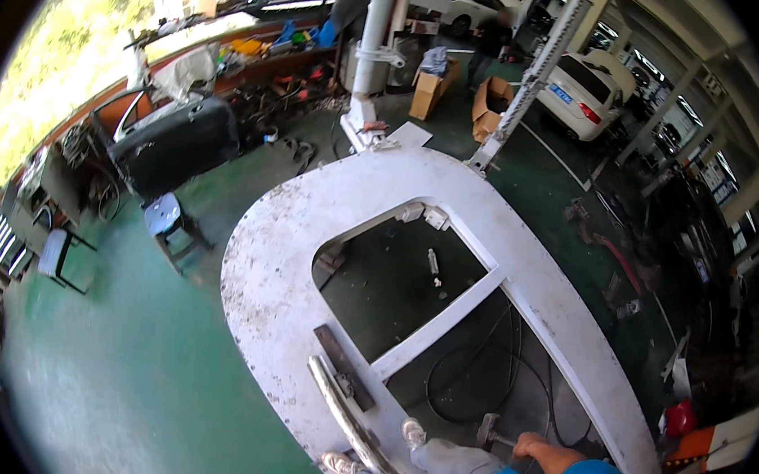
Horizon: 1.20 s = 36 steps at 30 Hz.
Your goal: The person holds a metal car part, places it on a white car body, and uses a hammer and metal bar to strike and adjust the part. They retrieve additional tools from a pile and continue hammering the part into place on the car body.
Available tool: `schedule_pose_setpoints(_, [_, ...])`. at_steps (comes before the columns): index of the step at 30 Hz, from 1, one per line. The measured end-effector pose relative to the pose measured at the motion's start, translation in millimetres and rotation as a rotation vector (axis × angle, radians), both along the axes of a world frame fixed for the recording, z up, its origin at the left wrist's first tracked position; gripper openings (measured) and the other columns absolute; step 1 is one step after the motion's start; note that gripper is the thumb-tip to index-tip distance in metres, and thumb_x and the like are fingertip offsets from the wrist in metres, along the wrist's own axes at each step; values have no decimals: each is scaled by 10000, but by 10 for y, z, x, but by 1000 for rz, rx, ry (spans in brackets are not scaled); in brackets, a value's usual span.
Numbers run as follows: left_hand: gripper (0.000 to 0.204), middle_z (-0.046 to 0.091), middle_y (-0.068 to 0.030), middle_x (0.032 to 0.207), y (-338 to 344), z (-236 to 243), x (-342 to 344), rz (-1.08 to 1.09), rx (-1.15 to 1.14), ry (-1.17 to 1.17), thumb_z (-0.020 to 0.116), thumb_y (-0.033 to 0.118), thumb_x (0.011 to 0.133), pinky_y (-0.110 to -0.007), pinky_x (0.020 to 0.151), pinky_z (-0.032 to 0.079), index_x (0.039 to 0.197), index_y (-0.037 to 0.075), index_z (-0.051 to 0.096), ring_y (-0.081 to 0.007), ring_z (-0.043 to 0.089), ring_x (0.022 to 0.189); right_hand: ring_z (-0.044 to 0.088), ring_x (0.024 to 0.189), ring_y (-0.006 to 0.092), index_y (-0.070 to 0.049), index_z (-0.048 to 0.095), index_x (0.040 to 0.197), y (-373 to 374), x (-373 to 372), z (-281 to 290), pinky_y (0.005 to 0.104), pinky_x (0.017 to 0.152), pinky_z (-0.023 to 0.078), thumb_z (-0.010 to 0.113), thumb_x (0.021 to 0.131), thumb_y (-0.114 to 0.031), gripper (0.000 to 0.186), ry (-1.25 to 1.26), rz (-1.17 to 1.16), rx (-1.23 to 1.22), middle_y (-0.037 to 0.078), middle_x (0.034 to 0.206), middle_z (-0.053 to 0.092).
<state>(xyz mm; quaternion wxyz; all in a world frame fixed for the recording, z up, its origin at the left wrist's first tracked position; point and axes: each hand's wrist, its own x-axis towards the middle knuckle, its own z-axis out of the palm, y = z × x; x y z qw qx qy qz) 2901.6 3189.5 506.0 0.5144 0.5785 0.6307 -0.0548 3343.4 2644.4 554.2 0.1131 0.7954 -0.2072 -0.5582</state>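
Observation:
My right hand (531, 445), beside my blue-sleeved body at the lower right, is closed on the handle of a hammer (487, 427), whose metal head hangs above the dark opening of a big white metal frame (269, 263). On the frame's lower left part lie a long curved silvery metal bar (345, 419) and, alongside it, a flat dark metal bar (329, 345) with a small fitting on it. My shoes (412, 431) show near the curved bar. I cannot see my left hand.
A black hose (458, 417) coils beneath the frame's opening. Stools (165, 214) and a car door (171, 142) stand at left, posts (365, 73) and cardboard boxes (428, 92) behind. A person (486, 52) in dark clothes is near white cars (577, 96). Car parts (603, 257) litter the right floor.

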Motion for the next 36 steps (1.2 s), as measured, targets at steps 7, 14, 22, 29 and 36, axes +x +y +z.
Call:
schedule_pose_setpoints(7, [584, 698, -85, 977, -229, -801, -158, -247, 135, 32, 815, 285, 886, -353, 880, 521, 1399, 105, 601, -184, 622, 907, 674, 1163, 349, -119, 780, 1123, -743, -445, -1336, 485, 945, 498, 639, 809, -237, 363, 127, 93, 123, 124, 1221, 731])
schedule_pose_setpoints(14, [595, 641, -74, 819, -648, 704, 1542, -232, 156, -84, 749, 168, 852, -334, 762, 496, 1356, -77, 549, -166, 601, 783, 694, 1106, 384, -77, 780, 1088, -1064, -249, -574, 441, 945, 553, 697, 775, -248, 366, 17, 50, 91, 214, 1141, 733])
schedule_pose_setpoints(22, [500, 615, -50, 761, -866, 979, 1682, -282, 248, 11, 762, 208, 857, -322, 755, 515, 1252, -72, 637, -145, 590, 760, 681, 1156, 360, -58, 770, 1127, -1074, 200, -730, 425, 977, 546, 702, 786, -208, 379, -29, 104, 98, 195, 1193, 724])
schedule_pose_setpoints(29, [500, 548, 14, 709, -939, 489, 1914, -291, 172, -72, 792, 129, 830, -276, 636, 478, 1250, -58, 596, -96, 525, 649, 716, 1075, 341, -54, 754, 1158, -838, 441, -924, 421, 901, 569, 780, 788, -264, 426, -69, 112, 135, 178, 1138, 743])
schedule_pose_setpoints(36, [741, 607, -60, 956, -976, -430, 2595, -423, -25, -244, 829, 219, 833, -308, 816, 504, 1406, -38, 435, -165, 586, 868, 641, 620, 217, 20, 661, 905, -470, 405, -1720, 396, 557, 510, 853, 808, -250, 345, -138, -533, 490, 115, 814, 684])
